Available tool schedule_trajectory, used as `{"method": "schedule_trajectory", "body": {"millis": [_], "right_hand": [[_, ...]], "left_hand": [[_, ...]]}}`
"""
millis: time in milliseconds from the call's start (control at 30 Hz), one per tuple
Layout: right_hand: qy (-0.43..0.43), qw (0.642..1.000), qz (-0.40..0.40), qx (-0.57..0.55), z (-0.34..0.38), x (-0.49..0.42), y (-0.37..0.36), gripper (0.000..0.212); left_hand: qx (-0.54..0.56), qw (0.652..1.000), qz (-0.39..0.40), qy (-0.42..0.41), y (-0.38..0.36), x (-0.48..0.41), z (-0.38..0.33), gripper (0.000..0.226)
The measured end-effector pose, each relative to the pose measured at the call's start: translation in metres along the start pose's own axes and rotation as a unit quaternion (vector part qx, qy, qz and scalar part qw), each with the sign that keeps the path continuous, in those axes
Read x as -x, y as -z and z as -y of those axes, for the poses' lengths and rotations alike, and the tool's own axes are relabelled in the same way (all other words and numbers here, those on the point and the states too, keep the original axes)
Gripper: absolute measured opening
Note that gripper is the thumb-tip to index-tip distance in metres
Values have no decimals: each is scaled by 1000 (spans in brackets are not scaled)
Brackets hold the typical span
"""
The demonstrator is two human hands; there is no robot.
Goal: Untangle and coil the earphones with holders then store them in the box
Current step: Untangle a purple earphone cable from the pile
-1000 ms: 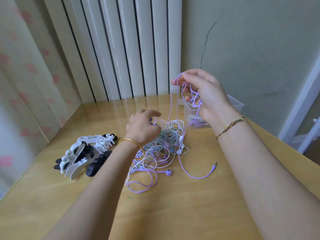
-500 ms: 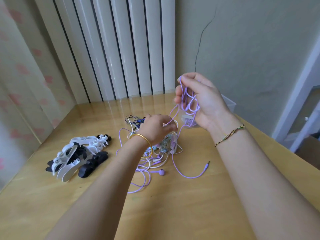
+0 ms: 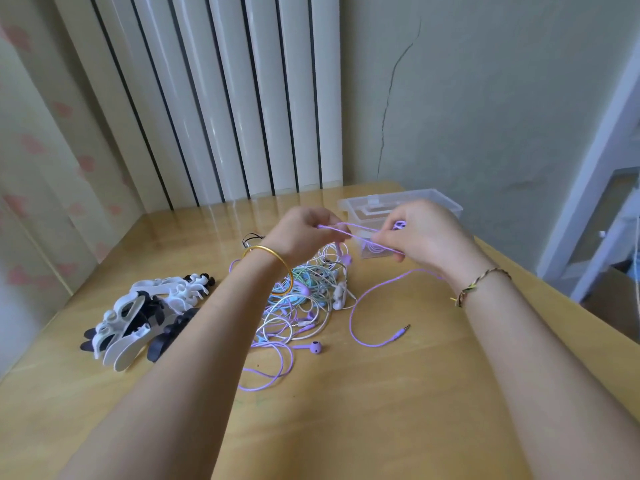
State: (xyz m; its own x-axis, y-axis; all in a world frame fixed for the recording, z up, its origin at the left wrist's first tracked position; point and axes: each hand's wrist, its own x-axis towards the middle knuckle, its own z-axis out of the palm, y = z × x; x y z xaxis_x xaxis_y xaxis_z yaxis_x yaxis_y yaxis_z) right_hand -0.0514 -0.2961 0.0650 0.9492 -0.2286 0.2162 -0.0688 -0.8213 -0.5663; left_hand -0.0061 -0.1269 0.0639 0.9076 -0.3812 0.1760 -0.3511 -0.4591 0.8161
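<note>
Purple earphone cable [image 3: 347, 233] | left grip [image 3: 300, 233] pinching it | right grip [image 3: 426, 234] pinching it | stretched between

Passage over near table [image 3: 381, 427]; earphone tangle [image 3: 304, 299], holders [image 3: 138, 317], box [image 3: 446, 202] block beyond

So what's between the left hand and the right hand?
In the head view, a stretch of purple earphone cable runs between them, held by the left hand and the right hand, above the earphone tangle on the table.

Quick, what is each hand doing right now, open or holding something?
Left hand: closed, pinching the purple earphone cable.
Right hand: closed, holding the same cable, stretched between both hands.
</note>
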Motion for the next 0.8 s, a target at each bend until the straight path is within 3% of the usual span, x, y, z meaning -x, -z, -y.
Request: {"method": "schedule_trajectory", "body": {"millis": [233, 367, 467, 567, 800], "right_hand": [[-97, 983, 114, 108, -47, 2, -1, 25], [-53, 988, 148, -3, -66, 18, 0, 17], [-42, 977, 180, -105, -71, 26, 4, 14], [-48, 980, 185, -62, -79, 25, 2, 14], [-41, 967, 217, 129, -78, 26, 9, 16]], "left_hand": [[-78, 966, 238, 67, -49, 17, 3, 9], [-10, 931, 350, 102, -69, 27, 8, 21], [-179, 930, 320, 39, -78, 31, 6, 24], [-318, 906, 279, 4, -89, 37, 7, 24], [-377, 892, 249, 15, -89, 41, 8, 19]]}}
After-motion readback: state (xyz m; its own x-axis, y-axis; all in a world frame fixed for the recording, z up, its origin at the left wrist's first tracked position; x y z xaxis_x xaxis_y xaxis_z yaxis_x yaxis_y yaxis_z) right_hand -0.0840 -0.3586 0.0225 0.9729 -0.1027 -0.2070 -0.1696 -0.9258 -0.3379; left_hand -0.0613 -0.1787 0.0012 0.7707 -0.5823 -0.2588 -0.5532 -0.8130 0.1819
